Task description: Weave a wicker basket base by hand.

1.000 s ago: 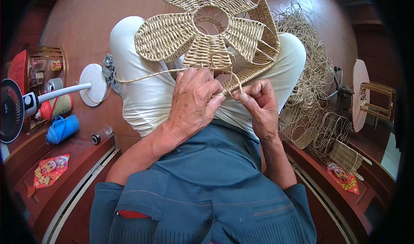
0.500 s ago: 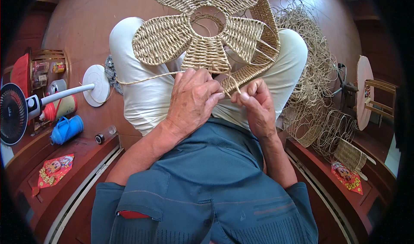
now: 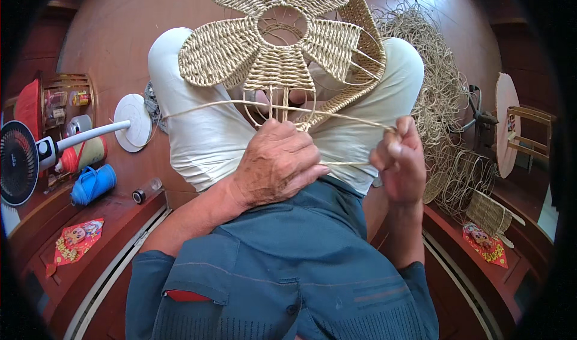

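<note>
Across my knees rests a flower-shaped piece woven from straw cord (image 3: pixel 278 69), with a round hole in its middle and petals around it. The lowest petal is woven only in its upper part; bare ribs run down from it. My left hand (image 3: pixel 279 159) is closed around the lower end of these ribs, its fingertips hidden. Off to the right, my right hand (image 3: pixel 399 159), slightly blurred, grips a straw cord (image 3: pixel 342 116) stretched taut across the ribs from the left. Another stretch of cord runs between my left thumb and my right hand.
A large tangle of straw cord (image 3: pixel 424 75) lies on the floor at right, near a round-topped stool (image 3: pixel 506 126). On the left are a fan (image 3: pixel 19 159), a white disc-shaped base (image 3: pixel 133 132), a blue jug (image 3: pixel 93 183) and a clear bottle (image 3: pixel 147 189).
My right hand has moved right, away from my left hand, drawing the cord out taut. My left hand has shifted slightly down, and the woven piece has moved a little left.
</note>
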Action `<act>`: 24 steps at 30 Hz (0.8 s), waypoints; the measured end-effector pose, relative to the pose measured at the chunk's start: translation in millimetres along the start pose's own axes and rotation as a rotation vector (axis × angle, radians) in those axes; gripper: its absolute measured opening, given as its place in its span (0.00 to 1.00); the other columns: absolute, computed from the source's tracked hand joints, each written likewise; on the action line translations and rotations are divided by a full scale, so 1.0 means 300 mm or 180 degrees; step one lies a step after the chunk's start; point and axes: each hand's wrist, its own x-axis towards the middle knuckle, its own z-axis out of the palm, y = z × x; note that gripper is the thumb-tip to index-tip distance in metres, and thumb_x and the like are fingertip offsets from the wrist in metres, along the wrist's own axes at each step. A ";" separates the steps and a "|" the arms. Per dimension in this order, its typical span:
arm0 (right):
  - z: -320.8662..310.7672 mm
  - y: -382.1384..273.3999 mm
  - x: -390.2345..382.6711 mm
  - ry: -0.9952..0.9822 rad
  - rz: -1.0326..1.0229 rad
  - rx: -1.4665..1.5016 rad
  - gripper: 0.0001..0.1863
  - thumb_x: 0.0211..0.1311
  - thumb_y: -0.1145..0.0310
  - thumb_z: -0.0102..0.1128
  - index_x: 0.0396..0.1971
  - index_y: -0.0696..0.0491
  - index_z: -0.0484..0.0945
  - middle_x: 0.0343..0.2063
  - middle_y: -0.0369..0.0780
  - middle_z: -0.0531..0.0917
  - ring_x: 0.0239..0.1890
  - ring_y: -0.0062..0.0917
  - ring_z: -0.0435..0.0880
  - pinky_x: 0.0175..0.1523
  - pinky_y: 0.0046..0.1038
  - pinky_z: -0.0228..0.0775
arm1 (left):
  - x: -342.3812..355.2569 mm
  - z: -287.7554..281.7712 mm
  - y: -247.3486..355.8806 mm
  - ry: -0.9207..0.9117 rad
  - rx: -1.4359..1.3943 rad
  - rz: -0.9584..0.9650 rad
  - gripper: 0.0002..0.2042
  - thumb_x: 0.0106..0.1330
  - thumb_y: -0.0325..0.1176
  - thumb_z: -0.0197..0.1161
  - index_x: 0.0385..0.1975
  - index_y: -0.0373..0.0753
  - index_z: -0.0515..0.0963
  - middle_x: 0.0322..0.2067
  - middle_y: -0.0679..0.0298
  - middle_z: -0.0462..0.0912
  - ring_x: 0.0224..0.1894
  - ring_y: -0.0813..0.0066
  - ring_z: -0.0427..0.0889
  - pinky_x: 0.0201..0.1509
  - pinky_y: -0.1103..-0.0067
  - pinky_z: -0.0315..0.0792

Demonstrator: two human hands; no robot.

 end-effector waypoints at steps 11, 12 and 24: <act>-1.219 -0.480 -0.227 0.3341 -0.0487 -0.0325 0.17 0.70 0.78 0.67 0.27 0.45 0.68 0.18 0.26 0.65 0.15 0.13 0.60 0.15 0.20 0.44 | -0.032 -0.019 -0.032 -0.0173 0.0044 0.0004 0.15 0.66 0.41 0.77 0.26 0.42 0.79 0.29 0.65 0.78 0.33 0.65 0.78 0.39 0.69 0.69; -1.330 -0.534 -0.304 0.3477 -0.0724 -0.0207 0.18 0.71 0.74 0.67 0.26 0.44 0.68 0.15 0.26 0.62 0.14 0.13 0.58 0.14 0.21 0.42 | -0.025 -0.022 -0.038 -0.0216 -0.0015 0.0014 0.14 0.66 0.41 0.76 0.26 0.42 0.79 0.28 0.65 0.77 0.33 0.65 0.79 0.39 0.68 0.69; -2.023 -1.103 -0.913 0.4061 -0.0092 -0.4370 0.26 0.73 0.72 0.60 0.71 0.52 0.78 0.21 0.30 0.67 0.17 0.22 0.64 0.22 0.29 0.59 | -0.045 -0.002 -0.081 0.0006 -0.0347 0.0018 0.14 0.67 0.39 0.74 0.25 0.41 0.78 0.27 0.62 0.75 0.31 0.62 0.78 0.38 0.66 0.69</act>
